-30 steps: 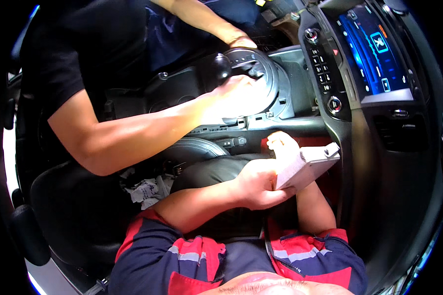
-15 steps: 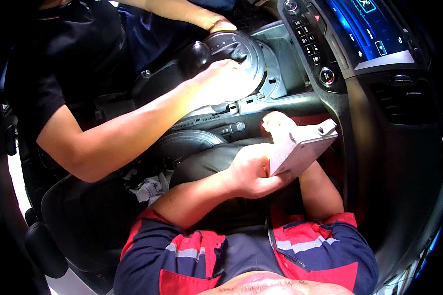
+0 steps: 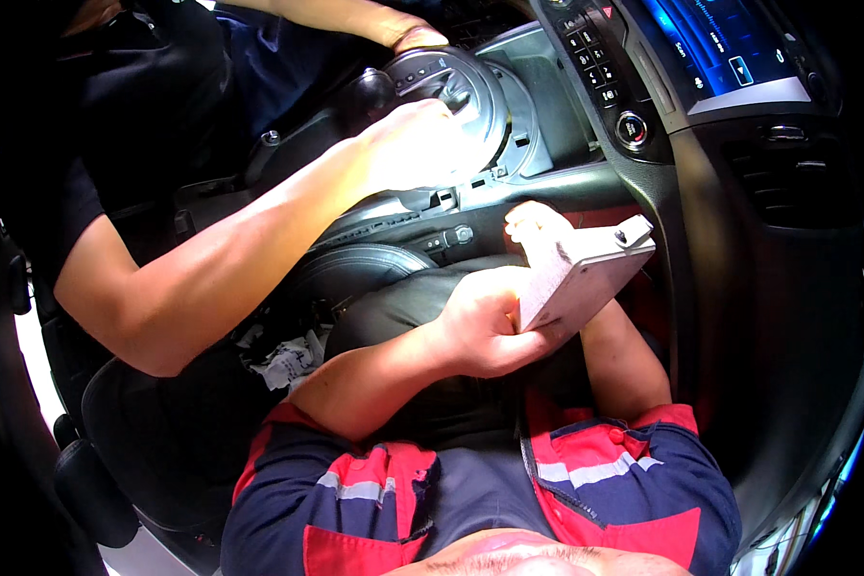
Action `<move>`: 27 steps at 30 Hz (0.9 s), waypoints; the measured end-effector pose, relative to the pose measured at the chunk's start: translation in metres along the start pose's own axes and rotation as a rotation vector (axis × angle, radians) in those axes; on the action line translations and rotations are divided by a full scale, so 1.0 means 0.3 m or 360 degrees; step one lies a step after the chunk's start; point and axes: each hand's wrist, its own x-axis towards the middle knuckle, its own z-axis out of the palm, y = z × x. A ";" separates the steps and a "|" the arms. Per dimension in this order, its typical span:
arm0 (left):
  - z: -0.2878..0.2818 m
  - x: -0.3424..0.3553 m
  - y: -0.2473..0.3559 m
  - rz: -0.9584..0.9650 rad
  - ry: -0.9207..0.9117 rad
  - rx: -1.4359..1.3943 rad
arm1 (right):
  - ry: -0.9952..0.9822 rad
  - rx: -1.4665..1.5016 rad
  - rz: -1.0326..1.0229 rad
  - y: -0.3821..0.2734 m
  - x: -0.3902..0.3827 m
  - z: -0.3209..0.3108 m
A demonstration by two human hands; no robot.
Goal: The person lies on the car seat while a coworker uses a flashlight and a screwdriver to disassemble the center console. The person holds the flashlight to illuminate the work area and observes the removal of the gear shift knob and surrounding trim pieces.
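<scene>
My left hand (image 3: 490, 322) is wrapped round the near end of a flat pale box-shaped device (image 3: 586, 278), thumb along its lower edge. The device is tilted, and a small metal fitting sits at its far right corner. Behind it, my right hand (image 3: 538, 228) shows only partly, its fingers curled; the box hides the rest, so what it may hold cannot be seen. Just beyond, a co-worker's brightly lit hand (image 3: 422, 144) rests over the loosened round gear-shift panel (image 3: 494, 106) on the centre console. The co-worker's other hand (image 3: 418, 36) is at the panel's far edge.
A lit touchscreen (image 3: 715, 48) and a button column (image 3: 595, 67) stand at the upper right. The dark dashboard (image 3: 787, 307) runs down the right side. Crumpled white paper (image 3: 293, 363) lies beside my left forearm. The co-worker's forearm (image 3: 211, 259) crosses the left side.
The view has shifted slightly, and the co-worker's near arm sits a little further left and lower at the elbow. Both my hands and the pale device keep nearly the same pose.
</scene>
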 end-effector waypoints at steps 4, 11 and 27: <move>0.001 -0.002 -0.002 0.0016 0.0007 -0.0016 | 0.0159 -0.0582 -0.0008 -0.035 0.005 0.040; 0.000 0.004 -0.004 0.0050 -0.0031 -0.0027 | -0.0114 -0.0134 -0.0142 -0.021 -0.014 0.011; 0.003 0.007 -0.001 0.0043 -0.0013 0.0043 | -0.0216 -0.0053 -0.0079 0.019 0.002 -0.013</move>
